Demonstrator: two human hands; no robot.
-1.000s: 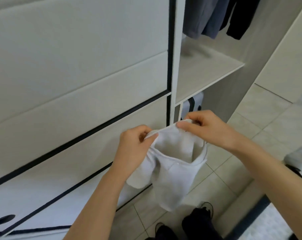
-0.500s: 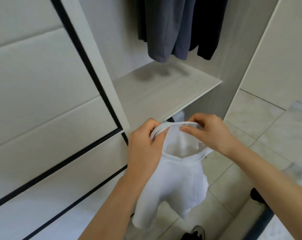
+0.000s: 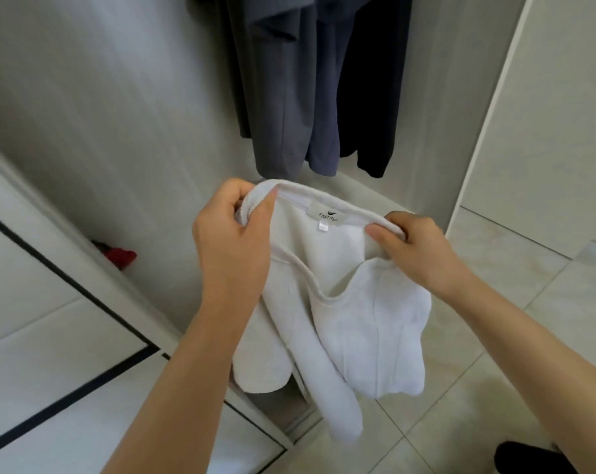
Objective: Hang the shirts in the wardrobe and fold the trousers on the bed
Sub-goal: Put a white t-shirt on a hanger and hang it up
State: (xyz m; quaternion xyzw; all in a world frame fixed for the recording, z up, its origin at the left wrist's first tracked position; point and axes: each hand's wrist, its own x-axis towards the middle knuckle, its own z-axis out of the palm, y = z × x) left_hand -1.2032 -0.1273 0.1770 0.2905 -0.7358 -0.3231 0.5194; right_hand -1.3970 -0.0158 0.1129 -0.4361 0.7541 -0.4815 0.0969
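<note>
- Two hands hold one white shirt (image 3: 358, 330) up in the middle of the frame, in front of the open wardrobe compartment.
- The left hand (image 3: 231, 248) grips the bunched left end of the neckband (image 3: 354, 212), with its fingers curled round the cloth. The right hand (image 3: 416, 254) pinches the other end between thumb and fingers.
- The neck opening is stretched between them, and the sewn-in label (image 3: 327, 217) faces the camera.
- The shirt's body and sleeves hang limp below the hands, above the floor tiles (image 3: 529, 302).
- Three dark garments hang at upper centre: a grey one (image 3: 276, 97), a blue one (image 3: 323, 131) and a black one (image 3: 375, 97). Their hems sit just above the neckband in the picture, over the wardrobe shelf (image 3: 392, 195). The rail and the hangers lie beyond the top edge.
- A small red item (image 3: 120, 256) shows at middle left behind the sliding door (image 3: 50, 302); I cannot tell what it is.
- The step in hand looks like hanging a shirt, with the neck opened ready for a hanger. No hanger is in view.
- The next move probably calls for one hand to let go and fetch a free hanger while the other keeps the neckband.
- The hanger would then go in through the neck, one shoulder at a time, before the shirt is lifted to the rail.
- Neither trousers nor the bed shows, so the folding part appears to be waiting.
</note>
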